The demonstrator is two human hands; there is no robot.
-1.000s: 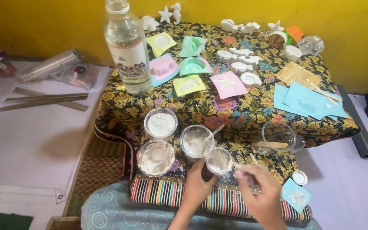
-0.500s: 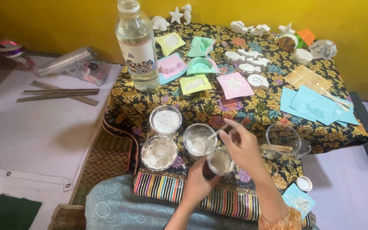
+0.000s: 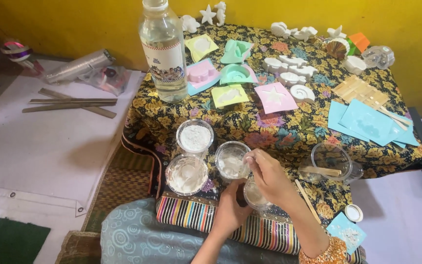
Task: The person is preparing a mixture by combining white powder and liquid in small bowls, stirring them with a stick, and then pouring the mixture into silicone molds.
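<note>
My left hand (image 3: 231, 208) grips a small clear cup (image 3: 255, 196) of whitish mix at the near edge of the flowered cloth (image 3: 250, 122). My right hand (image 3: 271, 177) hovers right over that cup. Its fingers pinch together at the rim of the middle clear cup (image 3: 230, 159), on what looks like a thin stick, mostly hidden. To the left stand a cup of white powder (image 3: 195, 137) and a cup of white paste (image 3: 186, 173).
A large clear bottle (image 3: 164, 49) stands at the back left. Coloured moulds (image 3: 235, 73) and white cast figures (image 3: 289, 66) fill the back. An empty clear cup holding a wooden stick (image 3: 330, 161), blue sheets (image 3: 367, 122) and a white cap (image 3: 353, 212) lie to the right.
My right hand has moved up and left from the near right of the small cup to the middle cup's rim. The left hand stays on the small cup. The camera has shifted.
</note>
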